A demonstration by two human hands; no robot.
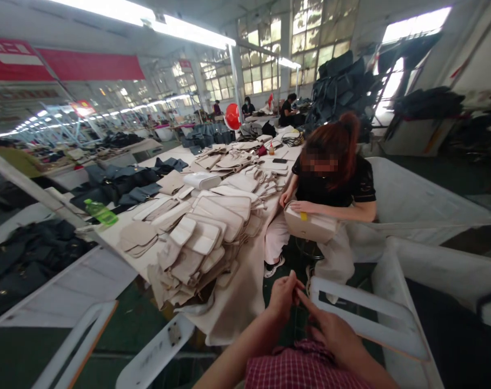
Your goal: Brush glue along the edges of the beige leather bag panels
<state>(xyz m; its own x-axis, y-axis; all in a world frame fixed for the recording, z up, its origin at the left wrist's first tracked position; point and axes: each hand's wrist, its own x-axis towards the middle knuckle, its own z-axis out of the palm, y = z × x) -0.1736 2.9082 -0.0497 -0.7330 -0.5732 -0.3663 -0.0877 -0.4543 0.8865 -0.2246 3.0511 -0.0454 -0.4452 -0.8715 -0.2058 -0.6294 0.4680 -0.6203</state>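
Note:
My left hand (283, 296) is in front of my body, its fingers curled and thumb pressed against them. Anything between those fingertips is too small or hidden to make out. From the right, my right hand (330, 327) meets it; the index finger is stretched out and its tip touches the left fingers. The other right fingers are bent and partly hidden, with nothing visible in them. Beyond both hands, a seated co-worker (330, 183) rests hands on a cream bag (310, 226) with a yellow tab (303, 216). Stacked cream bag pieces (205, 232) cover the table to my left.
Dark bags fill a white bin (67, 281) at far left. A green bottle (100, 212) lies at the table's edge. White slotted panels (371, 313) stand near my right arm, beside another white bin (395, 270). Dark bags (338, 86) are piled high behind the co-worker.

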